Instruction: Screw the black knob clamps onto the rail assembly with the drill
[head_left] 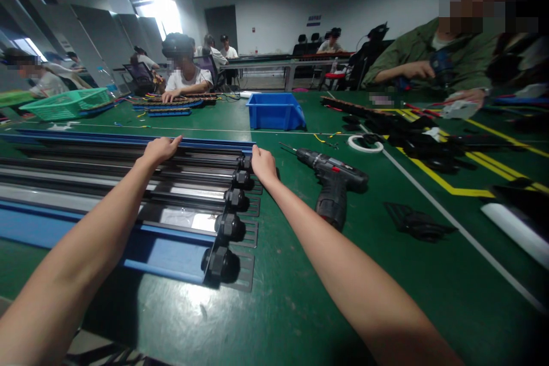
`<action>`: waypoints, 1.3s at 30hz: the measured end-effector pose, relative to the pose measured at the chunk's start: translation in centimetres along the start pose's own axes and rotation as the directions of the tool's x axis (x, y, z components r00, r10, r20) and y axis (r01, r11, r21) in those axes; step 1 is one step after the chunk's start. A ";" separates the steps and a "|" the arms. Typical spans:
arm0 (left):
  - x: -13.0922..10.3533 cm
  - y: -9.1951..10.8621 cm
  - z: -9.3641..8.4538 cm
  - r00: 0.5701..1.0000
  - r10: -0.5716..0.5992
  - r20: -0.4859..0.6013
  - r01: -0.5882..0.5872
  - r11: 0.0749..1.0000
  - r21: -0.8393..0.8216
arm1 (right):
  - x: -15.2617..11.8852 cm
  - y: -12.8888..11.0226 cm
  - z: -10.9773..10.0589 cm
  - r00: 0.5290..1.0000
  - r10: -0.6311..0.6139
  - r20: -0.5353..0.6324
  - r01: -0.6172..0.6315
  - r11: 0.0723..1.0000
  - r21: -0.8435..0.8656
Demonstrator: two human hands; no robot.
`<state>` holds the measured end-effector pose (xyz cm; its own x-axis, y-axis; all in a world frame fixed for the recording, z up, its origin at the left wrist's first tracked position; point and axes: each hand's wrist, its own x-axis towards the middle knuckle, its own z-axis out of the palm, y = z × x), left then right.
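Several long metal channels lie side by side on the green table, running off to the left. A blue channel (171,246) is nearest me, with grey and black ones behind it. Each visible right end carries a black cable gland (221,263) and a slotted end plate (245,274). My left hand (162,150) is closed over the farthest blue channel (210,142), its fingertips hidden. At that channel's right end, my right hand (265,163) grips with curled fingers, thumb up. A black cordless drill (332,177) lies right of my right hand, its bit toward the channels.
Beyond the channels stand a blue bin (274,112) and a green basket (68,104). White tape roll (365,144), black parts (420,223) and yellow floor-style lines are on the right. A co-worker in a green sleeve (394,63) holds a drill; another person (186,77) works opposite.
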<state>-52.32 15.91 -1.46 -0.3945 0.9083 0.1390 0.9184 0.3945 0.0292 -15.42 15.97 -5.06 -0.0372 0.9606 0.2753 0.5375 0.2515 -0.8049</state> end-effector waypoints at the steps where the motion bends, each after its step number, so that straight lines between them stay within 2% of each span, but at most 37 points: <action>1: -0.2 0.0 -0.1 1.000 -0.015 -0.004 0.015 1.000 0.002 | 0.1 0.0 0.0 1.000 -0.004 -0.005 0.004 1.000 0.004; 10: -0.4 -0.9 -0.6 0.999 -0.018 0.036 0.017 1.000 0.014 | -0.2 0.7 0.3 0.986 0.038 -0.162 -0.007 0.983 0.186; 15: -0.5 -0.7 -0.7 0.999 -0.034 0.029 0.034 0.999 0.012 | -0.4 1.2 0.3 0.990 -0.030 -0.139 0.057 0.979 0.198; 22: -0.6 -0.7 -0.9 0.997 -0.072 0.009 0.072 0.997 -0.021 | -0.1 1.6 0.4 0.991 -0.053 -0.124 0.082 0.968 0.238; 29: -0.6 -0.8 -0.7 0.997 -0.081 -0.010 0.081 0.996 -0.024 | -0.4 1.4 0.2 0.993 -0.039 -0.109 0.059 0.980 0.192; 32: -0.6 -0.9 -0.6 0.998 -0.053 -0.029 0.053 0.999 -0.010 | -0.5 1.1 0.1 0.991 -0.034 -0.127 0.054 0.985 0.163; 35: -0.6 -0.9 -0.5 0.999 0.001 -0.052 -0.001 1.000 -0.003 | -0.6 1.1 0.1 0.989 0.000 -0.146 0.031 0.978 0.206; 39: -1.0 -0.3 -0.7 0.981 0.180 -0.078 -0.186 0.979 -0.079 | -0.6 0.5 -0.1 0.981 0.037 -0.189 0.019 0.959 0.284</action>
<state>-52.22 14.82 -0.91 -0.2189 0.9510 0.2184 0.9752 0.2060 0.0807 -15.07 15.47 -5.56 0.1423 0.9297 0.3398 0.2754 0.2926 -0.9157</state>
